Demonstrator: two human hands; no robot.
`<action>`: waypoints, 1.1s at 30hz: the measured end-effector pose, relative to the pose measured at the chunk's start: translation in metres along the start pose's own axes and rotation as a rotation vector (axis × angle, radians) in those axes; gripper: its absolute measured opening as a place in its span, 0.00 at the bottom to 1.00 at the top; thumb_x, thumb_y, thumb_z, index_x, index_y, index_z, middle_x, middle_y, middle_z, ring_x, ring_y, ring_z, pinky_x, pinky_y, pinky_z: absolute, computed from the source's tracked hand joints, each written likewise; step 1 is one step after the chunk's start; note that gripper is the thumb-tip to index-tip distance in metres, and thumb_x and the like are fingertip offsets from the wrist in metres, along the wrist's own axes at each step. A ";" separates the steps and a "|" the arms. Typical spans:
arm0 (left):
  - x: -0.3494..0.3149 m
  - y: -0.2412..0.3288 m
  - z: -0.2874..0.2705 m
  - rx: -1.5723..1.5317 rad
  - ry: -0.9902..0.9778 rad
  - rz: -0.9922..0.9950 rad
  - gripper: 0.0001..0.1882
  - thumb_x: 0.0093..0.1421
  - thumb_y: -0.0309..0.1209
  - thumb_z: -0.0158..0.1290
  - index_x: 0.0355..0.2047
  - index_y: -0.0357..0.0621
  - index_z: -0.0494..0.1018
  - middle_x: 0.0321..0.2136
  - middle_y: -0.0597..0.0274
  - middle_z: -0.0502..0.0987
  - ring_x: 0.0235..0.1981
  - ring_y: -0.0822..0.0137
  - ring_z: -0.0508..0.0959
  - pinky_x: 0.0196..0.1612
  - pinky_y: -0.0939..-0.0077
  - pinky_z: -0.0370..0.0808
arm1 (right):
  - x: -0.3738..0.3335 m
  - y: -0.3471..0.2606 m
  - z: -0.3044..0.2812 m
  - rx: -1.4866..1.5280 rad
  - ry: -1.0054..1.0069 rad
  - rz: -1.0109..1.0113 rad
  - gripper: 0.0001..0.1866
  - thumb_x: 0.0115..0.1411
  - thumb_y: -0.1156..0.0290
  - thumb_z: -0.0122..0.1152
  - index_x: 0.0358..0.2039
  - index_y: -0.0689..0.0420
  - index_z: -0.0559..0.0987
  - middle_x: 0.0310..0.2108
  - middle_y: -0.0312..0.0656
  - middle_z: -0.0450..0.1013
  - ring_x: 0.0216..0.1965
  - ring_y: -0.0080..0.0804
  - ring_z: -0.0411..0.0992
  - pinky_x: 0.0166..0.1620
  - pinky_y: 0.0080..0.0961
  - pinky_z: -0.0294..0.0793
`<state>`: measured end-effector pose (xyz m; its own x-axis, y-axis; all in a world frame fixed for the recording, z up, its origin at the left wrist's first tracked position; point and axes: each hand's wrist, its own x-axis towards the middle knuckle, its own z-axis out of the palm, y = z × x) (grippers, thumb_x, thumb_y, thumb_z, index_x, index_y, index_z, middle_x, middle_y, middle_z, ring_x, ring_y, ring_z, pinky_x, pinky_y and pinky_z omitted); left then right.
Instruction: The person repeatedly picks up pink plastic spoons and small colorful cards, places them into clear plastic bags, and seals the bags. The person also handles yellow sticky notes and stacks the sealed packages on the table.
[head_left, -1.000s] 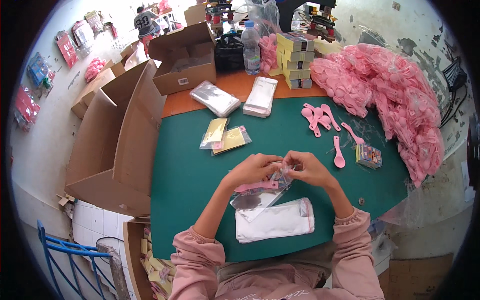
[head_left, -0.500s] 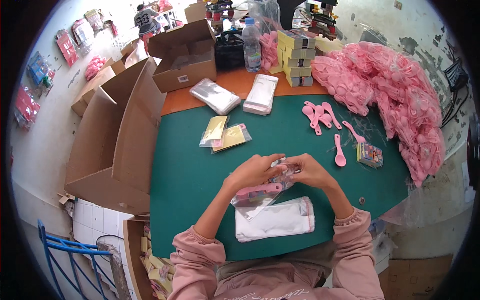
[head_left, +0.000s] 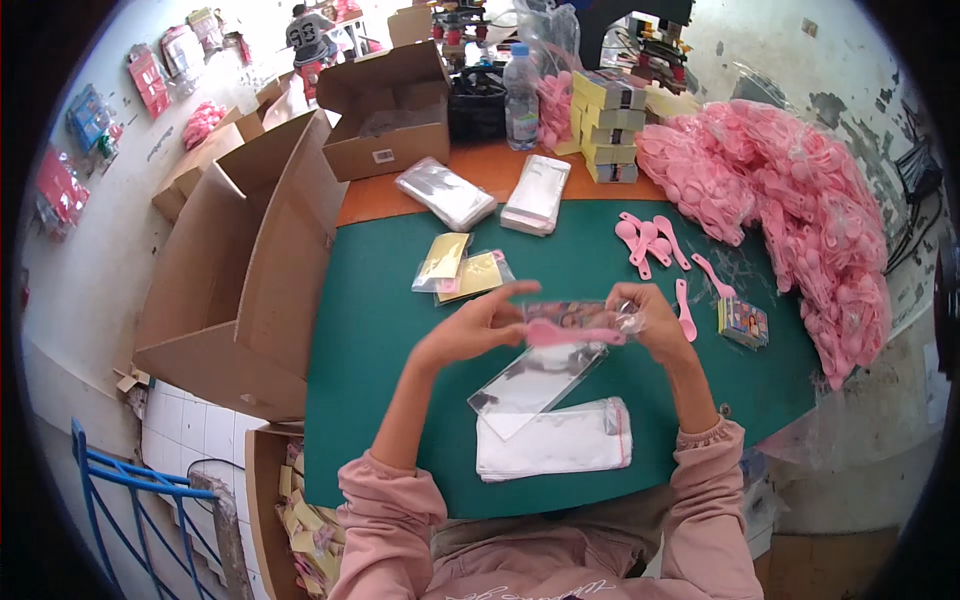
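Note:
My right hand (head_left: pixel 650 322) is closed on the right end of a small clear bag (head_left: pixel 628 318) holding a printed card and a pink spoon (head_left: pixel 572 335), all blurred by motion. Close to the bag's left end, my left hand (head_left: pixel 478 325) has its fingers apart; whether its fingertips touch the bag I cannot tell. Below them another flat clear bag (head_left: pixel 535 388) lies slanted, its lower corner over a stack of clear bags (head_left: pixel 555 445). Right of my hands are loose pink spoons (head_left: pixel 645 245) and a small stack of printed cards (head_left: pixel 743 322).
A large heap of bagged pink spoons (head_left: pixel 780 190) covers the table's right side. Farther back stand a water bottle (head_left: pixel 521 100), card stacks (head_left: pixel 608 125) and two bag stacks (head_left: pixel 536 195). Filled packets (head_left: pixel 470 275) lie left of centre. Open cardboard boxes (head_left: pixel 235 270) border the left.
My left hand has let its fingers spread and shifted slightly left. My right hand has moved slightly right and up with the bag and spoon, uncovering the slanted clear bag below.

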<state>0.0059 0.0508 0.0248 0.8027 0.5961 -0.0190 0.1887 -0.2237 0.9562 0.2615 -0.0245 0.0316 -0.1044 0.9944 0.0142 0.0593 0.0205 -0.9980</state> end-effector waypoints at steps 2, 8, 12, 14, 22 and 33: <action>-0.002 -0.008 0.018 0.056 0.263 0.133 0.30 0.57 0.32 0.51 0.57 0.46 0.52 0.37 0.51 0.73 0.37 0.68 0.75 0.39 0.78 0.73 | 0.010 -0.008 0.002 -0.222 0.109 -0.071 0.08 0.47 0.75 0.61 0.28 0.62 0.75 0.22 0.33 0.70 0.22 0.16 0.65 0.25 0.15 0.65; -0.009 0.003 0.047 -0.864 0.289 -0.264 0.33 0.63 0.47 0.34 0.61 0.46 0.37 0.42 0.43 0.68 0.44 0.58 0.73 0.46 0.65 0.72 | 0.006 -0.019 0.044 -0.499 0.020 -0.337 0.13 0.47 0.73 0.60 0.35 0.61 0.75 0.36 0.44 0.72 0.34 0.33 0.72 0.36 0.27 0.71; -0.016 -0.005 0.042 -0.713 0.269 -0.283 0.32 0.63 0.34 0.40 0.60 0.44 0.36 0.40 0.41 0.69 0.39 0.56 0.76 0.41 0.67 0.76 | -0.002 -0.008 0.054 -0.652 -0.109 -0.326 0.12 0.45 0.75 0.60 0.34 0.59 0.75 0.33 0.45 0.68 0.36 0.40 0.69 0.41 0.29 0.69; -0.017 0.001 0.042 -0.737 0.247 -0.304 0.31 0.62 0.29 0.41 0.60 0.46 0.38 0.39 0.44 0.70 0.38 0.57 0.76 0.39 0.69 0.77 | -0.003 -0.001 0.055 -0.727 -0.155 -0.391 0.09 0.45 0.75 0.60 0.30 0.58 0.75 0.31 0.44 0.67 0.37 0.42 0.67 0.41 0.31 0.68; -0.020 -0.002 0.043 -0.591 0.251 -0.304 0.29 0.61 0.26 0.42 0.59 0.46 0.43 0.35 0.50 0.71 0.36 0.63 0.77 0.38 0.72 0.77 | -0.007 0.008 0.067 -0.765 -0.197 -0.425 0.09 0.45 0.75 0.61 0.28 0.60 0.73 0.32 0.44 0.65 0.36 0.40 0.66 0.40 0.30 0.68; -0.018 -0.002 0.042 -0.660 0.290 -0.316 0.21 0.60 0.27 0.45 0.53 0.39 0.56 0.33 0.54 0.74 0.34 0.68 0.77 0.40 0.77 0.76 | -0.010 0.010 0.086 -1.067 -0.009 -0.736 0.09 0.43 0.74 0.59 0.26 0.59 0.70 0.29 0.41 0.64 0.33 0.38 0.65 0.38 0.32 0.66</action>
<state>0.0147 0.0079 0.0107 0.5705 0.7526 -0.3288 -0.0644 0.4401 0.8957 0.1775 -0.0429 0.0161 -0.4572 0.7134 0.5311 0.7423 0.6350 -0.2140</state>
